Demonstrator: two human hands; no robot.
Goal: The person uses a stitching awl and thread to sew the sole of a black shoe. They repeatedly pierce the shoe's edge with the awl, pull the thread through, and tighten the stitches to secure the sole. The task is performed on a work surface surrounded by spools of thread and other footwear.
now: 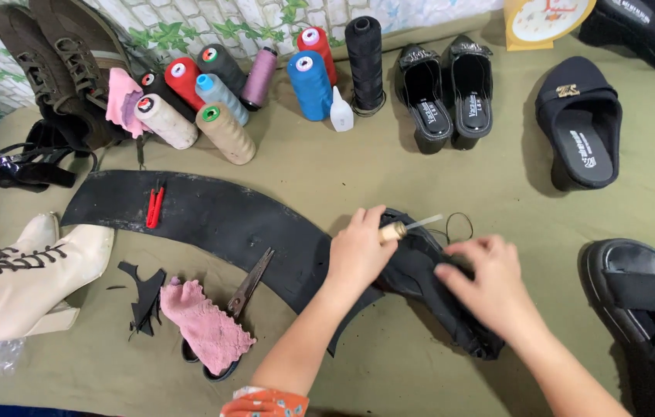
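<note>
Black fabric shoe (428, 289) at table centre, pinned flat by right hand (490, 289), fingers pressing down, steadying for stitching. Left hand (358, 251) closed on wooden-handled awl (405, 228), tip at upper. Curved black rubber sheet (219, 220), scissors (250, 282) just left.

A round yellow-and-white sign (548, 19) stands at the table's far edge, beside a small white squeeze bottle (341, 110).

Thread spools (223, 93), a white glue bottle (341, 110) and black mules (445, 93) lie well beyond the fingers; scissors (246, 287), a pink cloth (208, 328) and a cream boot (22, 278) lie left of them.
</note>
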